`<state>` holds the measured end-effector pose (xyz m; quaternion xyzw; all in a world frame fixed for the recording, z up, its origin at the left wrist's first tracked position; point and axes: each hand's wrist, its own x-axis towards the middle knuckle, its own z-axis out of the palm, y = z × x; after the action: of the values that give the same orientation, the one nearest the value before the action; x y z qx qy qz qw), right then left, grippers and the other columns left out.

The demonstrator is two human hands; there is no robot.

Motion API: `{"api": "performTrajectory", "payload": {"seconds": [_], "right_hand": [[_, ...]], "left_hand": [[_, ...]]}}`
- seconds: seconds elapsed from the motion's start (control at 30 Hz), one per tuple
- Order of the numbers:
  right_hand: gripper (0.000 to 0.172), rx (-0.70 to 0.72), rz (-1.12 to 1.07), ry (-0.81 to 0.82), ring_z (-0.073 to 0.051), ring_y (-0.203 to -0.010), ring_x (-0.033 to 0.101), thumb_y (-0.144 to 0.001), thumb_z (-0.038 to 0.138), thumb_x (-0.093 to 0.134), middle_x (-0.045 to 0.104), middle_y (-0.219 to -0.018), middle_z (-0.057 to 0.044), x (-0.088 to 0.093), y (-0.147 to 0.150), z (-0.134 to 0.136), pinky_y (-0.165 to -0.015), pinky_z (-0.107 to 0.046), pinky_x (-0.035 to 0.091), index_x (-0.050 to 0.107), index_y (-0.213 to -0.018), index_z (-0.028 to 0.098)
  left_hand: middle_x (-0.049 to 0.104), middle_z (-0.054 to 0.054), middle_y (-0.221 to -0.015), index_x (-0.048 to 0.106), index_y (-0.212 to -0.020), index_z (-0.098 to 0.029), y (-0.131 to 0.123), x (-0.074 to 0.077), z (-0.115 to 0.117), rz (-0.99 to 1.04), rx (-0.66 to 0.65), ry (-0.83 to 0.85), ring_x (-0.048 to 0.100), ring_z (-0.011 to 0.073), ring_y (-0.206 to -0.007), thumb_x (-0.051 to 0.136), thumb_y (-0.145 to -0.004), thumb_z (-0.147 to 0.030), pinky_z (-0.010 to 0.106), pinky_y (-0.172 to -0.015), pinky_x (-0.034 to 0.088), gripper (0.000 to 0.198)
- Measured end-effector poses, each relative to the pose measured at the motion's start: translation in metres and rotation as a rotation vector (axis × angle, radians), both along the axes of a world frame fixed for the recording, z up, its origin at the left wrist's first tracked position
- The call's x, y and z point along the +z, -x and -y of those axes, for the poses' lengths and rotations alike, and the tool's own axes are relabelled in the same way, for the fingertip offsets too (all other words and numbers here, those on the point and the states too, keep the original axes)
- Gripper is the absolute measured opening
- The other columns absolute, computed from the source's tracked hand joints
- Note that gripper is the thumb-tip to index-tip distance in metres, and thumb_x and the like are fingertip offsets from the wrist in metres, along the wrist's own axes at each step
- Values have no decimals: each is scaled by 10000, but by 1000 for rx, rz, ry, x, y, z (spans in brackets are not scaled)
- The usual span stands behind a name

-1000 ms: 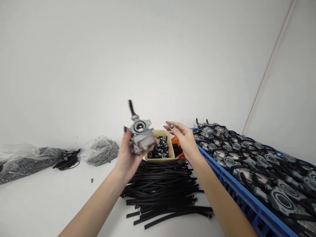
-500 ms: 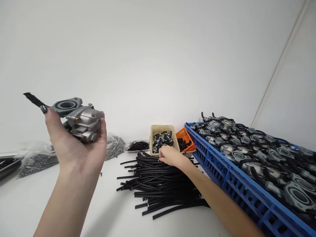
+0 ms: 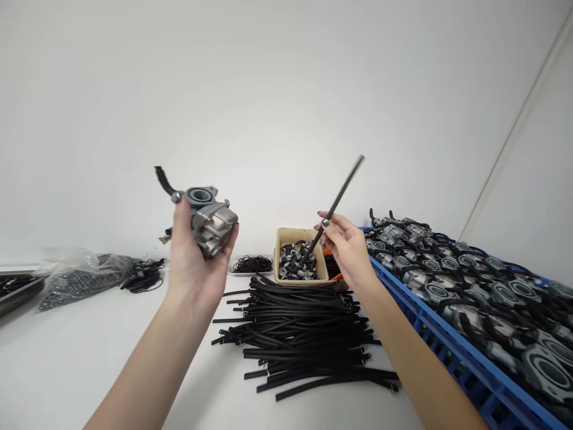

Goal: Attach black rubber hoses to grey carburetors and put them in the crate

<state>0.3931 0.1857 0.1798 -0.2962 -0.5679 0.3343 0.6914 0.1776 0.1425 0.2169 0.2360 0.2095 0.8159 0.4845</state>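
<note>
My left hand (image 3: 197, 263) is wrapped round a grey metal carburetor (image 3: 215, 221), holding it up with its round flange opening facing upward. A short black hose (image 3: 163, 180) sticks up from its left side, by my thumb. To the right, my right hand (image 3: 347, 245) pinches a thin black tube (image 3: 342, 190) between thumb and fingers. The tube slants from upper right down to in front of a cream bin (image 3: 279, 266) of small metal and black parts. Below both hands lies a pile of black hoses (image 3: 304, 334) on the white table.
A blue crate (image 3: 452, 352) full of carburetors with hoses fills the right side. Behind my right hand an orange basket (image 3: 339, 276) shows partly. Black rings lie in a white tray (image 3: 250, 274). Clear bags of small parts (image 3: 89, 278) and a dark tray (image 3: 22, 298) stand at left.
My right hand has risen from the front of the cream bin and now holds up a black tube. My left hand has moved right with the carburetor, uncovering a bundle of black rings at left.
</note>
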Motion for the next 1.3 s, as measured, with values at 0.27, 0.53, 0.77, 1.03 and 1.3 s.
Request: {"api": "performTrajectory", "payload": {"seconds": [0.27,0.53,0.77,1.03,1.3], "right_hand": [[183,68,-288,-129,-106,-688,599,-787,315,710,640,-853,-4,7,6,18,-692,-269,522,625,-926,232],[228,101,-251,-106,-124,-697,641,-770,349,730,662,-839,-7,10,15,31,-668,-270,536,618,-924,225],[228,218,8,-17,-145,-696,662,-740,387,758,675,-763,-17,-1,28,28,-678,-279,556,695,-861,205],[318,131,54,-29,-192,-835,657,-697,492,770,682,-858,-48,-7,30,26,-792,-328,556,688,-792,200],[267,156,129,-33,-219,-1019,653,-764,462,724,675,-1056,-77,-3,30,34,-892,-362,541,635,-789,211]], "left_hand": [[695,44,-1091,663,-1029,-214,-23,-21,-8,-154,-116,83,668,188,-1008,707,-810,-429,287,-790,609,310],[653,81,-1208,555,-1194,-238,-39,-31,-4,-288,-145,78,623,235,-1123,758,-759,-434,361,-810,602,519],[663,73,-1197,531,-1218,-276,-40,-26,4,-394,-89,45,636,252,-1101,766,-749,-432,330,-752,592,547],[667,78,-1185,560,-1189,-258,-39,-25,4,-386,-75,16,645,258,-1083,783,-727,-439,299,-695,600,544],[670,97,-1171,542,-1223,-249,-38,-24,5,-413,-67,1,669,260,-1036,783,-727,-437,289,-675,588,583]]}}
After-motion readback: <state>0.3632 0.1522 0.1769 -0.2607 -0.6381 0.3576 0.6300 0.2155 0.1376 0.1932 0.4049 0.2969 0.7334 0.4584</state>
